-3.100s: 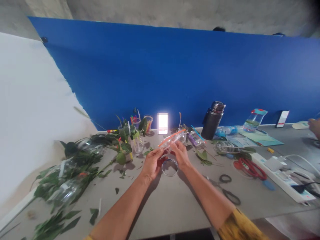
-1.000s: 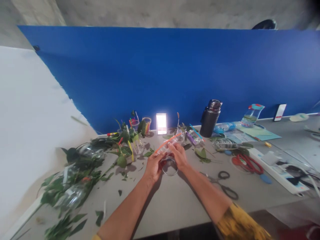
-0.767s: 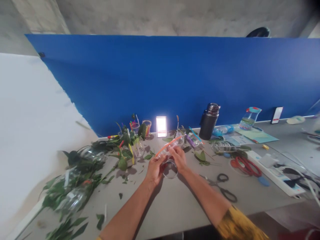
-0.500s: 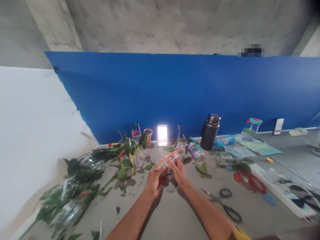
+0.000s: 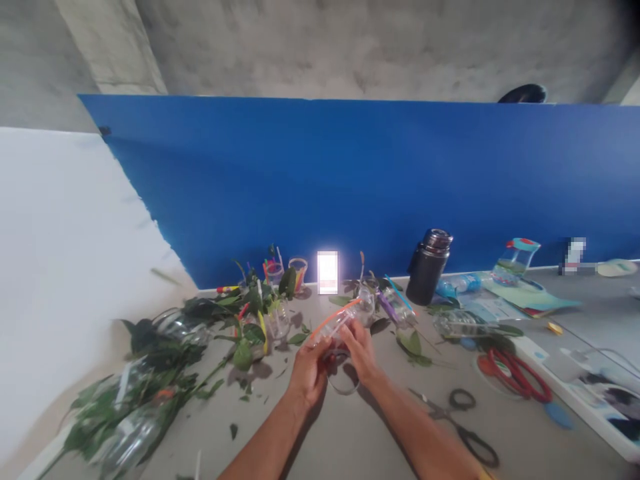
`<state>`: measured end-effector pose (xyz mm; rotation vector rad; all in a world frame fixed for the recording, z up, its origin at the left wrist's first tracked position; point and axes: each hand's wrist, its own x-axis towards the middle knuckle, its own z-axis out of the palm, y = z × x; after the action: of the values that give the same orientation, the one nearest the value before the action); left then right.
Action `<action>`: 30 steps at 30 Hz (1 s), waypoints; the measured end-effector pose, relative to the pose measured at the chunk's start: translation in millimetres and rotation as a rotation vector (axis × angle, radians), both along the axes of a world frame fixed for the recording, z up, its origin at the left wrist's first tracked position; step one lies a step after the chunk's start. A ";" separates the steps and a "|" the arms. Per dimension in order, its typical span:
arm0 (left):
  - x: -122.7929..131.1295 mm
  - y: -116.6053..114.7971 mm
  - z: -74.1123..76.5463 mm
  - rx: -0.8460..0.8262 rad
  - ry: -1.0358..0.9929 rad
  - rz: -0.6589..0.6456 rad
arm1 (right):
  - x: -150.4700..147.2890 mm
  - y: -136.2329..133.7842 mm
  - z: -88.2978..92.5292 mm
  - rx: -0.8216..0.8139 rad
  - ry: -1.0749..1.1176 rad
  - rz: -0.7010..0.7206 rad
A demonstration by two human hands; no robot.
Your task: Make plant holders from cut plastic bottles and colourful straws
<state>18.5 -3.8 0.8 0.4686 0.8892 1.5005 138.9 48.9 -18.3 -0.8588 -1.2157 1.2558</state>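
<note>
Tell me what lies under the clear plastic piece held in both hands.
Beneath the clear plastic piece a thin clear ring lies on the grey table. The left hand and right hand cover the ring's far part, so that part cannot be seen.

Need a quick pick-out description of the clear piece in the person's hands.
Start at the blue board behind the grey table, then come down to mid-table, left of the dark flask. The clear plastic piece is held between the left hand and right hand. Its orange strip sets it apart from the nearby bottle with purple and blue strips.
</note>
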 end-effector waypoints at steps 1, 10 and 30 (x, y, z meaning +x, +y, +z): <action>0.9 -0.2 -0.5 -0.007 0.001 0.009 | 0.4 0.4 1.2 -0.028 -0.011 -0.014; 6.5 -4.0 1.6 -0.060 -0.076 0.018 | 7.0 6.0 6.9 0.016 -0.150 -0.148; 2.7 -1.7 3.2 -0.084 -0.104 -0.029 | 16.6 10.5 13.5 0.134 -0.270 -0.186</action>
<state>21.2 -5.5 3.9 0.3379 0.8565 1.4420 155.5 59.4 -4.8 -1.0404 -1.3813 0.9190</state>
